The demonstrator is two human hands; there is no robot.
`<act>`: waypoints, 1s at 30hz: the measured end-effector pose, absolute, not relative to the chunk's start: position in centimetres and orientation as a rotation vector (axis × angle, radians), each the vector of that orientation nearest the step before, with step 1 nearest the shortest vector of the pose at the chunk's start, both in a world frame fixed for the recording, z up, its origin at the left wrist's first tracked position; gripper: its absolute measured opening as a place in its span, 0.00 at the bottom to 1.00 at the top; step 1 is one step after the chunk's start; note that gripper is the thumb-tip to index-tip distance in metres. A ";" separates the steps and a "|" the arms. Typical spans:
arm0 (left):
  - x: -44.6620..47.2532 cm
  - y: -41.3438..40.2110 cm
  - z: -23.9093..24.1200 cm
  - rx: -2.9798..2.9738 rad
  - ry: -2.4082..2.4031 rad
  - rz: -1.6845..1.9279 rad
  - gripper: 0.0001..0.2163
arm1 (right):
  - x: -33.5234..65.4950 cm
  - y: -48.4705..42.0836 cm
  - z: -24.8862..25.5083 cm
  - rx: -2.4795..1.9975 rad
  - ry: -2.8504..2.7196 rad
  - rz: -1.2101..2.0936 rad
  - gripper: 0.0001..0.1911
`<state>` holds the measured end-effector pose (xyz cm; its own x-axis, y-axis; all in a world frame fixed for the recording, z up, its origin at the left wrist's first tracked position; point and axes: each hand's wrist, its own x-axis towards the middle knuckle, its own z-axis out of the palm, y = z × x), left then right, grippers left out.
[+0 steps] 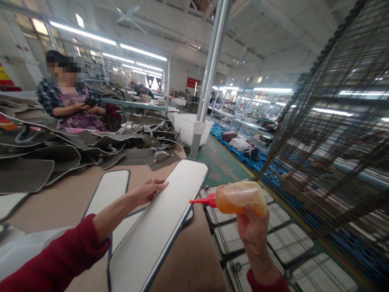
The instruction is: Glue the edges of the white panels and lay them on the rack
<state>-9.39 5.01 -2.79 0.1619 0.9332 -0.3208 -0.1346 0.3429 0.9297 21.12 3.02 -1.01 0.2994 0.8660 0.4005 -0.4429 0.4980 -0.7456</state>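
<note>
My left hand [148, 190] grips the left edge of a long white panel with a dark border [164, 219], lifting it off the brown table [60, 198]. The fingers curl over that edge. My right hand [252, 227] is closed around a squeeze bottle of amber glue [240, 197] with a red nozzle [202, 200]. The nozzle points left at the panel's right edge, almost touching it. Another white panel [109, 190] lies flat on the table to the left.
Dark grey cut pieces [60, 154] are piled at the table's far side. A seated person [73, 101] in a plaid shirt is behind them. Wire rack shelves [334, 134] stand at right, more white panels [288, 243] lie on low shelves below, and a pillar [209, 77] rises ahead.
</note>
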 end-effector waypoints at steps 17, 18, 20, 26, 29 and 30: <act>-8.1 5.7 -0.1 0.870 1.201 1.001 0.19 | 21.8 3.0 -1.5 -0.517 -0.945 0.978 0.26; -8.1 5.7 -0.1 0.865 1.207 1.005 0.18 | 21.8 3.0 -1.5 -0.514 -0.952 0.982 0.25; -8.2 5.9 -0.1 0.849 1.218 1.022 0.18 | 21.8 2.8 -1.3 -0.501 -0.975 1.003 0.24; -8.5 6.1 0.3 0.853 1.164 1.078 0.16 | 21.6 2.4 -0.8 -0.473 -1.056 1.038 0.24; -8.4 6.3 0.5 0.820 1.185 1.066 0.15 | 21.6 2.3 -1.1 -0.509 -1.042 1.017 0.23; -8.4 6.4 0.5 0.802 1.198 1.070 0.15 | 21.6 2.3 -1.3 -0.520 -1.036 1.010 0.23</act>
<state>-8.40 6.42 0.47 0.0208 0.9455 -0.3249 -0.2164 0.3215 0.9218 21.61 2.32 -1.30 0.1444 0.8768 0.4586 -0.4364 0.4724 -0.7658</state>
